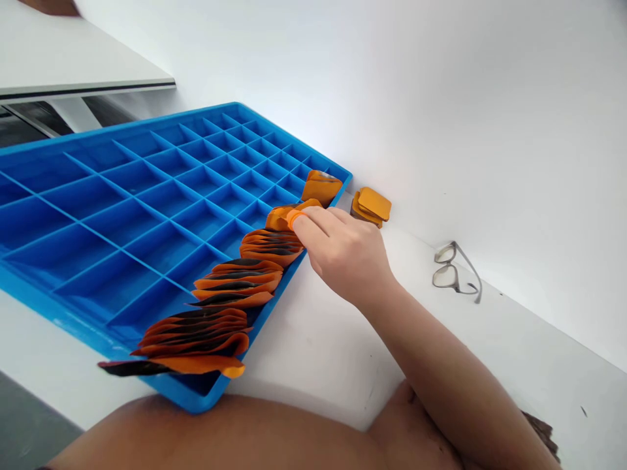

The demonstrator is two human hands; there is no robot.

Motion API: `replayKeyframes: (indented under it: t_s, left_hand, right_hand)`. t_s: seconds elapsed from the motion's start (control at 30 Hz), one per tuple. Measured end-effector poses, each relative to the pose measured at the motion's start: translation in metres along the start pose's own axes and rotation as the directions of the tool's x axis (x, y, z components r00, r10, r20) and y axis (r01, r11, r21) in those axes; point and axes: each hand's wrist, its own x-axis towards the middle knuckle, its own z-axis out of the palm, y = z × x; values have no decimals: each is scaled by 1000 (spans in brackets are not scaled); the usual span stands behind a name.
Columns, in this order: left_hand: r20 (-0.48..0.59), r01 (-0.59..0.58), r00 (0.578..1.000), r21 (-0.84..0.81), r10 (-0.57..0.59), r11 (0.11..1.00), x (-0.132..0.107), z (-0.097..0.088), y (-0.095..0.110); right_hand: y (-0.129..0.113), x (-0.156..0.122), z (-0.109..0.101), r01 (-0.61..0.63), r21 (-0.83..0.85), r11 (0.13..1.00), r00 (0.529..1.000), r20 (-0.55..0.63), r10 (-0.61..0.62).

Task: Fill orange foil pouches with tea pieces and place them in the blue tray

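Right hand point(349, 253) curled over orange bundle point(277, 218), grip unclear; left unseen
Probably seating it in blue tray point(153, 249); next calls for gentle release

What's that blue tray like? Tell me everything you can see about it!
The blue tray looks like shiny plastic. It has a raised rim and thin walls that make a grid of rectangular compartments. It lies on a white table, running out of view on the left. Orange and dark pieces are bunched in the row along its right edge, some poking above the rim. The right hand is at those pieces; whether it touches the tray I can't tell.
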Motion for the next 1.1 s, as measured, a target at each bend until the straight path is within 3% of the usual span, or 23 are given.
replayKeyframes:
  t_s: [0.13, 0.4, 0.63, 0.8, 0.87, 1.0, 1.1]
  left_hand:
    - [-8, 1, 1000, 2, -1, 1000, 1, 2, 0]
    - [31, 14, 999, 39, -15, 999, 2, 14, -6]
    - [141, 44, 988, 89, -56, 995, 17, 26, -10]
    - [154, -23, 988, 139, 1, 990, 20, 24, -12]
    - [140, -52, 990, 159, 30, 986, 18, 24, -14]
    - [156, -65, 987, 177, 37, 982, 17, 22, -16]
    - [152, -3, 988, 159, -21, 987, 20, 18, -15]
  right_hand:
    - [-4, 4, 5, -135, 98, 986, 988, 89, 126]
    - [9, 7, -5, -272, 299, 915, 948, 246, 202]
    - [41, -6, -5, -388, 658, 645, 904, 133, 407]
    - [56, -7, -16, -343, 810, 475, 836, 33, 547]
    - [59, -6, -19, -311, 827, 469, 817, -20, 577]
    - [64, -5, -27, -319, 780, 539, 760, -129, 637]
    - [75, -10, -48, -339, 745, 574, 780, -118, 614]
